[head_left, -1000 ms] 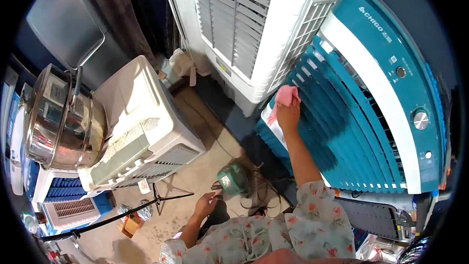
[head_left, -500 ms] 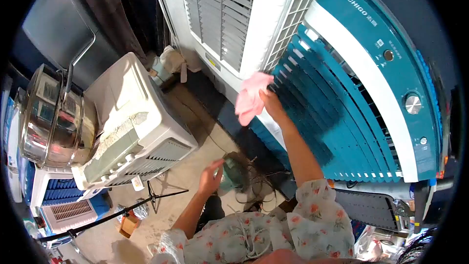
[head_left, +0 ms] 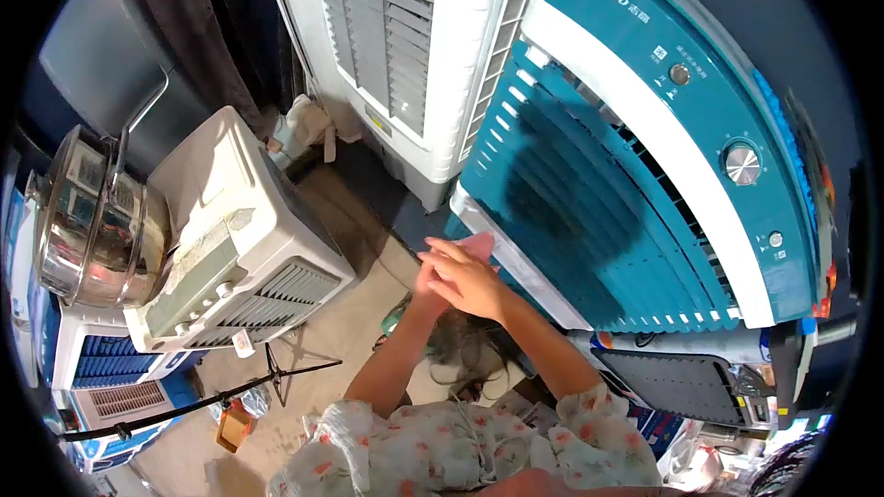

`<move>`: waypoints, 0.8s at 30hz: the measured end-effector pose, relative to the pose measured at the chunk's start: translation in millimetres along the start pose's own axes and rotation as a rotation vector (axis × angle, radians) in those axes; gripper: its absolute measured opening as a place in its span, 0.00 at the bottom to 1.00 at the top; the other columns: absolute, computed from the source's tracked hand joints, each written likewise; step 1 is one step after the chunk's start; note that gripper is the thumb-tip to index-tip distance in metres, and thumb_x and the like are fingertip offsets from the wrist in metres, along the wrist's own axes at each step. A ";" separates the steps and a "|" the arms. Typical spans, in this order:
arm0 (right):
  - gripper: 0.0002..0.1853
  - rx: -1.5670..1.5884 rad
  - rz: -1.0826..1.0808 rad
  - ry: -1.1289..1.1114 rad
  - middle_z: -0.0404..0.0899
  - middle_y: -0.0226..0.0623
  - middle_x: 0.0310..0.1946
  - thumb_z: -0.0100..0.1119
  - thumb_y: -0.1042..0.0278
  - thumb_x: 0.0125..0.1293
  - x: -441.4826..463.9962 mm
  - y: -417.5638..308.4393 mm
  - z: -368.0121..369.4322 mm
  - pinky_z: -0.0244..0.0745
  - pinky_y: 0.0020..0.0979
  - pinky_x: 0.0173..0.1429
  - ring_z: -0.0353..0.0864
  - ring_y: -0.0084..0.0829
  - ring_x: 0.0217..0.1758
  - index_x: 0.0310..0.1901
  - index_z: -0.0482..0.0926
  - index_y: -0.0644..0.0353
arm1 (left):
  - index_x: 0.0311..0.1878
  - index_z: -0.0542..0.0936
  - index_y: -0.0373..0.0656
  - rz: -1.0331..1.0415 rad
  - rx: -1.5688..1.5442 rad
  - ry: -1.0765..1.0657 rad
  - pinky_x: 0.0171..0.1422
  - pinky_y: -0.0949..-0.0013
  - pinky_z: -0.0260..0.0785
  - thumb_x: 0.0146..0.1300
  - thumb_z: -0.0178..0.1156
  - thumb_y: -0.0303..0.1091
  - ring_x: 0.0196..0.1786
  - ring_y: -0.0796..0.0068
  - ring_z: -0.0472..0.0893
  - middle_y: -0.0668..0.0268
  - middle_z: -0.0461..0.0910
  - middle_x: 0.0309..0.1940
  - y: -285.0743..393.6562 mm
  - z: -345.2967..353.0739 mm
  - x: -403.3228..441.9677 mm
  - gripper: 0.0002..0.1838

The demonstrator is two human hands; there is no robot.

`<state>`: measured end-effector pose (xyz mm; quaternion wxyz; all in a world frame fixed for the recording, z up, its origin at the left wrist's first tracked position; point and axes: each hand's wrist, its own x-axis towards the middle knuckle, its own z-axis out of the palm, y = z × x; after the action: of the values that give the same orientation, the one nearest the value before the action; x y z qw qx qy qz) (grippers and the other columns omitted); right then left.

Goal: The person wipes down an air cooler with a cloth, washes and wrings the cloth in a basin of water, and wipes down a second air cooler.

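My hands are together in front of me, close to the lower front edge of a teal and white air cooler (head_left: 608, 212). My right hand (head_left: 471, 283) lies across the left, its fingers bent over a pink cloth (head_left: 479, 243). Only a corner of the cloth shows past the knuckles. My left hand (head_left: 431, 287) is underneath, against the right palm; its fingers are mostly hidden. The cooler carries a CHIGO label, a large silver knob (head_left: 742, 164) and curved teal slats.
A white louvred cooler (head_left: 451, 64) stands behind the teal one. On the left, a dusty cream cooler (head_left: 230, 147) sits beside a glass-sided steel pot (head_left: 106, 221). A black tripod stand (head_left: 276, 373) rises from the floor. Dark cables and a dark panel (head_left: 672, 387) are near my right.
My right hand has come down and left from the white cooler's edge with the pink cloth. My left hand has risen to meet it. The view has shifted right.
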<state>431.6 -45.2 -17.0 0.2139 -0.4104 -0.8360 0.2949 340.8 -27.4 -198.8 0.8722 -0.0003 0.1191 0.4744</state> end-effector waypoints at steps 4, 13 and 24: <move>0.18 0.100 0.139 0.175 0.66 0.45 0.59 0.51 0.69 0.64 -73.3 6.8 -19.0 0.61 0.39 0.64 0.66 0.46 0.61 0.56 0.70 0.55 | 0.47 0.71 0.37 0.152 0.175 0.198 0.34 0.60 0.75 0.64 0.54 0.43 0.31 0.62 0.80 0.56 0.79 0.34 23.8 58.6 32.1 0.18; 0.19 0.259 0.894 0.077 0.74 0.47 0.49 0.50 0.63 0.64 -320.4 46.1 101.5 0.71 0.36 0.52 0.77 0.40 0.48 0.56 0.70 0.58 | 0.47 0.71 0.35 0.494 1.090 0.291 0.29 0.66 0.66 0.54 0.50 0.22 0.27 0.71 0.73 0.63 0.74 0.30 78.5 79.6 198.9 0.15; 0.19 0.170 0.829 0.113 0.78 0.42 0.42 0.55 0.63 0.63 -373.0 31.2 181.0 0.76 0.30 0.41 0.81 0.36 0.39 0.57 0.72 0.50 | 0.59 0.67 0.36 0.497 1.457 0.089 0.50 0.68 0.67 0.51 0.48 0.18 0.50 0.68 0.75 0.60 0.74 0.48 102.3 106.5 194.6 0.28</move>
<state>553.8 -390.4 -213.9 0.1556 -0.7082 -0.5600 0.4007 379.7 202.0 -124.3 0.5142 0.5818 0.4332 0.4577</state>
